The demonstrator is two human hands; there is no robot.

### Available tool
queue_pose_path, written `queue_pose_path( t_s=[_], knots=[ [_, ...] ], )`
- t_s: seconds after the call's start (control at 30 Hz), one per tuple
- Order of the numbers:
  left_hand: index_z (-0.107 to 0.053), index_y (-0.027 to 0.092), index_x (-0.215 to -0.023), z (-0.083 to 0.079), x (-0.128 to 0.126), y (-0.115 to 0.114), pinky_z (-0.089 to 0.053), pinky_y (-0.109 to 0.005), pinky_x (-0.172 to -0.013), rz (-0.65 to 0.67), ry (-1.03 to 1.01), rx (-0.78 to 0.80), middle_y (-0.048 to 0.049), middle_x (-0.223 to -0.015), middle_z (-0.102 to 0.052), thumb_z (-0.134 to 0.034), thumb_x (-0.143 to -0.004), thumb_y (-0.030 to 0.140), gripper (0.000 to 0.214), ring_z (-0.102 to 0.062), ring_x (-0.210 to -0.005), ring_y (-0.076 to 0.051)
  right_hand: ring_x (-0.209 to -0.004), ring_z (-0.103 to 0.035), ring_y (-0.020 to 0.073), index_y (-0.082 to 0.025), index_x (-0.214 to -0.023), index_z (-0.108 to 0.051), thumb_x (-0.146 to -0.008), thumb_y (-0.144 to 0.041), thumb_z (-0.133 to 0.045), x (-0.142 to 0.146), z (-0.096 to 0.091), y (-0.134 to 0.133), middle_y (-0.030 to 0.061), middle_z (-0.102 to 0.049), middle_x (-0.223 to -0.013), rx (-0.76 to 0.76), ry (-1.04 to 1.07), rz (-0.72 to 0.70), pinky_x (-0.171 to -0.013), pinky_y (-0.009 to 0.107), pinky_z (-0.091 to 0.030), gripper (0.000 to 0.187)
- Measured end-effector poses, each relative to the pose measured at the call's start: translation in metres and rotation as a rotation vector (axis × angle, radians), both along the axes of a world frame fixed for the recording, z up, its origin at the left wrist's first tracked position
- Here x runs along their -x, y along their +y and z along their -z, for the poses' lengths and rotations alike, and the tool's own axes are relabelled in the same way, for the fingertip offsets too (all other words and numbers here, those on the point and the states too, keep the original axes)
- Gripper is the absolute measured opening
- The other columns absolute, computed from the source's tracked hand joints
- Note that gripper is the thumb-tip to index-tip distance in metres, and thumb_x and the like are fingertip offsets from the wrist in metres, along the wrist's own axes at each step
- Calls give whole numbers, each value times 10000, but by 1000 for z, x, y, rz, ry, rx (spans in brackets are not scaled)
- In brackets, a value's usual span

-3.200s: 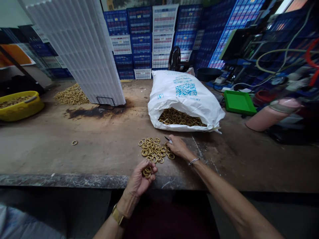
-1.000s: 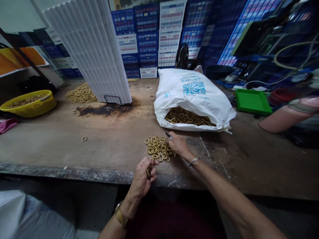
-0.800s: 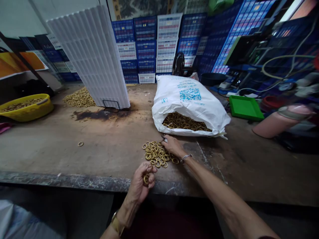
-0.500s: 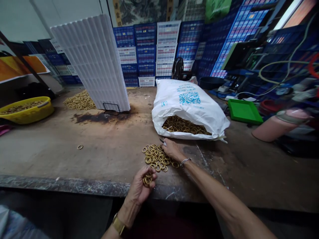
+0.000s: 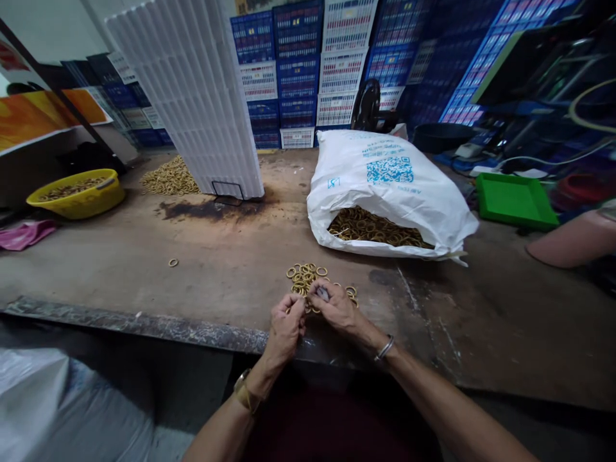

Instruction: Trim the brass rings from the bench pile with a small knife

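Observation:
Over the near side of a small pile of brass-coloured rings point(image 5: 304, 277), my two hands meet closely. My left hand point(image 5: 285, 326) is closed with its fingertips pinched. A bit of a ring shows at its edge; most of what it holds is hidden by the fingers. My right hand point(image 5: 339, 311) is closed around a small knife-like tool point(image 5: 322, 293), of which only a greyish part shows. Its fingertips come up against those of the left hand. Behind the pile lies a white woven sack point(image 5: 385, 215), its mouth open toward me, with many similar rings inside.
One loose ring point(image 5: 173, 262) lies to the left on the wooden table point(image 5: 231, 256). Farther back are a corrugated white panel point(image 5: 192, 96), a heap of rings point(image 5: 171, 176) and a yellow basin point(image 5: 79, 204). A green tray point(image 5: 517, 202) and a pink bottle point(image 5: 572, 240) stand right.
My right hand has drawn back from the far side of the pile to meet my left hand. My left fingers have closed over the rings that showed in the palm. The view has shifted.

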State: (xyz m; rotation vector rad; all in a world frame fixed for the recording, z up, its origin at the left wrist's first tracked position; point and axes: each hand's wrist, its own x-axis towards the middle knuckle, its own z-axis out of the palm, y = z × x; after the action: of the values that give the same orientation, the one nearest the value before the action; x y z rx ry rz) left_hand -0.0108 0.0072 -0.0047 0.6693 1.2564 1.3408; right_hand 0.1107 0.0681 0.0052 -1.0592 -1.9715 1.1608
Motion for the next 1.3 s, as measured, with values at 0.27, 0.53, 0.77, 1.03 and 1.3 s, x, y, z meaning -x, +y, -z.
queue_pose_path(
  t_s=[0.27, 0.53, 0.77, 1.03, 1.3],
  knots=[
    [-634, 159, -764, -4, 1, -5, -415, -196, -537, -79, 290, -161, 8, -633, -571, -615, -713, 385, 233, -509, -561, -90, -480, -394, 83, -177, -763, -512, -768, -406, -489, 5, 1, -4, -51, -461, -558, 334, 77, 55, -483, 210, -333, 230],
    [-492, 174, -743, -11, -1, -8, -261, -144, -333, 88, -150, 29, 64, -548, -473, -644, -670, 446, 321, -364, -381, -36, -485, -405, 70, -165, -748, -556, -735, -341, -525, 5, 1, -4, -42, -498, -589, 330, 116, 87, -464, 189, -333, 179],
    [-475, 175, -735, -14, -2, -11, -275, -147, -337, 96, -212, -4, 65, -549, -475, -653, -678, 442, 326, -366, -378, -32, -461, -389, 73, -168, -744, -531, -735, -321, -494, 3, -4, -6, -36, -507, -576, 357, 162, 108, -447, 193, -316, 158],
    [-465, 175, -741, -8, 0, -10, -284, -142, -351, 62, -146, -37, 69, -542, -466, -646, -692, 464, 345, -377, -386, -30, -519, -381, 86, -178, -622, -485, -727, -152, -446, -4, 2, -16, -37, -462, -552, -150, -150, -69, -516, 203, -272, 116],
    [-469, 179, -728, 0, 2, -12, -301, -146, -363, 60, -46, -63, 69, -537, -460, -611, -720, 499, 349, -385, -390, -32, -509, -397, 92, -185, -614, -459, -711, -127, -424, 0, -4, -19, -28, -482, -551, -192, -278, -112, -505, 201, -239, 118]
  ],
)
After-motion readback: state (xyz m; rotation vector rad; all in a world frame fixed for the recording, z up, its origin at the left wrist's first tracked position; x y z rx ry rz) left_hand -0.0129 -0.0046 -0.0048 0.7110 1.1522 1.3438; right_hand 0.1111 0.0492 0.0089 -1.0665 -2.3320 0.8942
